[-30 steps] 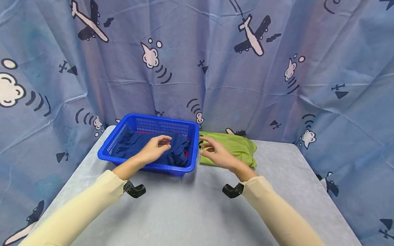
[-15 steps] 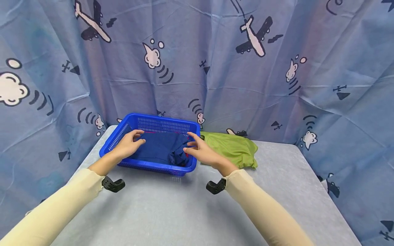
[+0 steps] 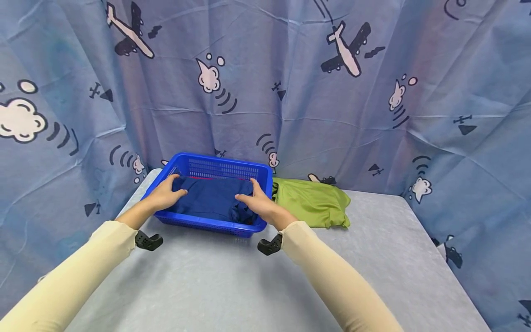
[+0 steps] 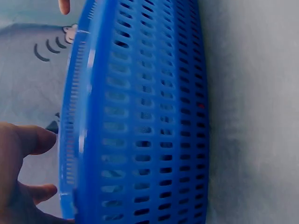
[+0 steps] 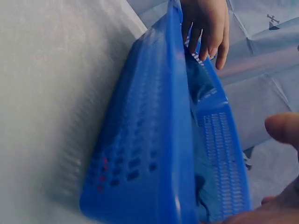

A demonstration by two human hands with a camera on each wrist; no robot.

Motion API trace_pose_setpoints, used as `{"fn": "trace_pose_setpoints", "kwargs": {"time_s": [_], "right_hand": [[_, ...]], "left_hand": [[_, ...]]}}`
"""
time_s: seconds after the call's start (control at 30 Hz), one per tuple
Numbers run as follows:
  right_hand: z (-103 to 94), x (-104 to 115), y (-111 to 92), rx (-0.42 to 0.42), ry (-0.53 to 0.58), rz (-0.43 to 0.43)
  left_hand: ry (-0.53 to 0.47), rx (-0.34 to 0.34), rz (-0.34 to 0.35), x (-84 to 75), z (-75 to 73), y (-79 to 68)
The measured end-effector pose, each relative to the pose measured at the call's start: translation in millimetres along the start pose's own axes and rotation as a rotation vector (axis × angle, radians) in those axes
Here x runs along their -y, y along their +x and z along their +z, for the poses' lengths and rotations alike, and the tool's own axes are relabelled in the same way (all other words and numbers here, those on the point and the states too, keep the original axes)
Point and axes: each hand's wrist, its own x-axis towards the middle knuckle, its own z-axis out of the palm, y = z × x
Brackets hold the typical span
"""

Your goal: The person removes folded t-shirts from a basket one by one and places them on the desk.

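Note:
A blue plastic basket [image 3: 199,222] with slotted walls stands on the table, holding a folded navy cloth [image 3: 211,196]. Over the basket's left end hovers my left hand [image 3: 162,195], thumb spread from the fingers. My right hand [image 3: 260,204] is over the right end, its thumb pointing inward above the cloth. In the right wrist view, fingers of the left hand [image 5: 208,28] hang over the far end of the basket. Both hands look empty; whether fingertips touch the cloth is unclear. A little red shows behind the cloth.
A green cloth bundle [image 3: 313,203] lies directly right of the basket. Behind the table [image 3: 215,286] hangs a blue curtain [image 3: 249,83] printed with planes and clouds. Black wrist cameras [image 3: 270,245] are strapped below each hand.
My left hand has moved left from the middle of the basket to its left end. My right hand has come left from beside the green bundle to over the basket's right end.

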Motion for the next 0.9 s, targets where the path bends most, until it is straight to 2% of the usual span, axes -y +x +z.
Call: {"fn": "trace_pose_setpoints", "kwargs": {"time_s": [0.2,0.47,0.57,0.7,0.83,0.9], "right_hand": [[12.7,-4,15,-0.029,0.092,0.079],[15.4,-8,21,-0.043,0.146,0.128],[15.5,-8,22,-0.05,0.148,0.123],[16.6,-7,22,-0.053,0.151,0.125],[19.1,-7,23,-0.049,0.147,0.128],[20.4,-7,24,-0.046,0.14,0.125]], "left_hand": [[-0.004,-0.013,-0.033,3.0,6.4,6.1],[-0.16,-0.073,-0.131,-5.4,11.9,10.4],[-0.217,-0.047,-0.14,-6.9,13.8,12.8],[-0.234,0.01,-0.134,-4.8,11.9,15.3],[-0.217,0.037,-0.114,-1.8,5.9,16.8],[-0.178,0.048,-0.105,-2.3,2.4,17.0]]}}
